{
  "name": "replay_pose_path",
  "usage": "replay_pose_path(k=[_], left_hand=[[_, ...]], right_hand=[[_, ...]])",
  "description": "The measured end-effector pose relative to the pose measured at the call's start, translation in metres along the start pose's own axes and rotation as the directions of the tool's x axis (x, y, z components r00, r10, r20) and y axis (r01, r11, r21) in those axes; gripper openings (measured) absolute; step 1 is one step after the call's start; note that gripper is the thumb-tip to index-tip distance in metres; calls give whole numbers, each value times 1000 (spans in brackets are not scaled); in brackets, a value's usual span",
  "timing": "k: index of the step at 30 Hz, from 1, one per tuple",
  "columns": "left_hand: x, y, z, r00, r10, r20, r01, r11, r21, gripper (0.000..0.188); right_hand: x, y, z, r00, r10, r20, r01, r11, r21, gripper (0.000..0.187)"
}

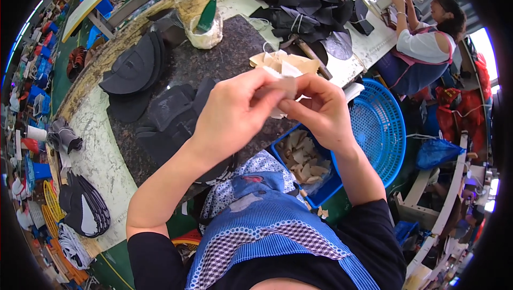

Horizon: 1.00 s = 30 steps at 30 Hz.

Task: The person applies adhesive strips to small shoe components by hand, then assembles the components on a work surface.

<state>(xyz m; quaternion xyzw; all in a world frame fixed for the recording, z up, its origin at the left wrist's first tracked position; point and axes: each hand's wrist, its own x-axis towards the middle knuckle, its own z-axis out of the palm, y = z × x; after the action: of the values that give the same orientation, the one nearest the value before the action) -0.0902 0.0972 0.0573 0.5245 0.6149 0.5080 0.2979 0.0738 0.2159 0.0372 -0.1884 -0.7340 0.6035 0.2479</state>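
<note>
The room I can use lies ahead of the hands, where the dark speckled slab (235,36) shows between the white-wrapped pot (199,14) and a fan of beige pieces (299,64); to the left, stacked black pieces (133,65) crowd it, and to the right its edge gives way to a blue bin (323,200) of beige scraps (303,156) and, just beside that, a round blue basket (393,129). I see the left hand (238,108) raised over the slab, fingers curled, thumb and forefinger pinching a small beige piece (287,86); the right hand (323,108) meets it from the other side, thumb and forefinger pinching the same piece, which sits between the two sets of fingertips, above the slab's near right part. Both elbows are bent, forearms angled inward over a blue patterned apron (267,220). Past the slab I make out a pale, worn tabletop (93,129), a wooden-handled hammer (310,56), heaped black cut pieces (304,9) and, at upper right, a co-worker (425,44) seated at a sewing machine (380,2)
</note>
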Motion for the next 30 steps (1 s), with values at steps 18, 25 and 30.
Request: replay_pose_path(k=[18, 25, 30], left_hand=[[-35, 15, -2, 969, 179, 168, -154, 976, -151, 27], [-42, 17, -2, 526, 799, 292, -802, 351, 484, 23], [-37, 6, 16, 616, 711, 339, -725, 345, 596, 12]], right_hand=[[-30, -16, 8, 756, 89, 649, -443, 799, 407, 15], [-29, 43, 34, 933, -161, 322, -301, 143, 943, 25], [-49, 13, 20, 979, 107, 171, -166, 911, 378, 26]])
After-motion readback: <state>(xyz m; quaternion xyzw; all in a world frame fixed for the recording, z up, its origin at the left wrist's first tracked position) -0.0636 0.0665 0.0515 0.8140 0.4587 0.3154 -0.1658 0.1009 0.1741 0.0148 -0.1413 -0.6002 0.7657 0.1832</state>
